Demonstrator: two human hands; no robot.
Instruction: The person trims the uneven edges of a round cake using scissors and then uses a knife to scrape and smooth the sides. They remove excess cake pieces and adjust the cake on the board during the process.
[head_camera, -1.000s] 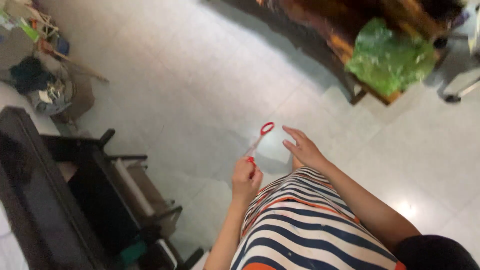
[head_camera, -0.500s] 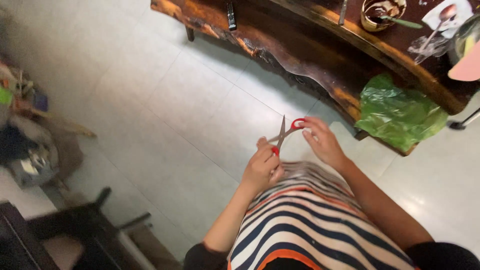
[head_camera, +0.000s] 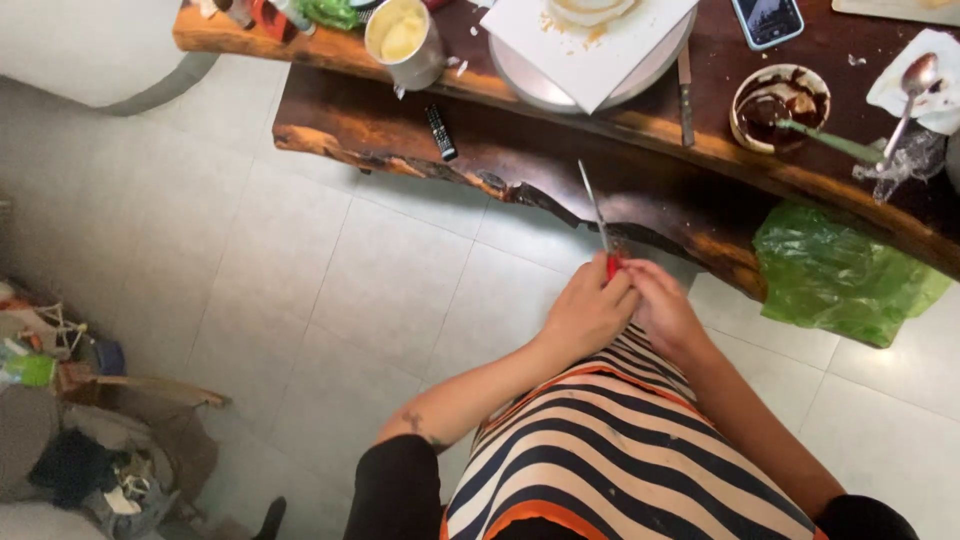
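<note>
Both of my hands meet in front of my striped top. My left hand (head_camera: 585, 310) and my right hand (head_camera: 660, 305) are closed together around the red handles of a pair of scissors (head_camera: 597, 220). The closed metal blades point up and away from me, toward the dark wooden table (head_camera: 400, 130). The handles are almost fully hidden by my fingers.
On the table stand a metal cup of yellow cream (head_camera: 403, 38), a white board on a round turntable (head_camera: 590, 45), a knife (head_camera: 685, 85), a chocolate-smeared bowl (head_camera: 778, 100), a phone (head_camera: 766, 20) and a remote (head_camera: 441, 132). A green plastic bag (head_camera: 840, 275) hangs at right. Clutter lies at lower left (head_camera: 70, 430).
The view has swung up toward the table. My hands came together on the scissors' handles, and the blades now point straight up instead of lying sideways.
</note>
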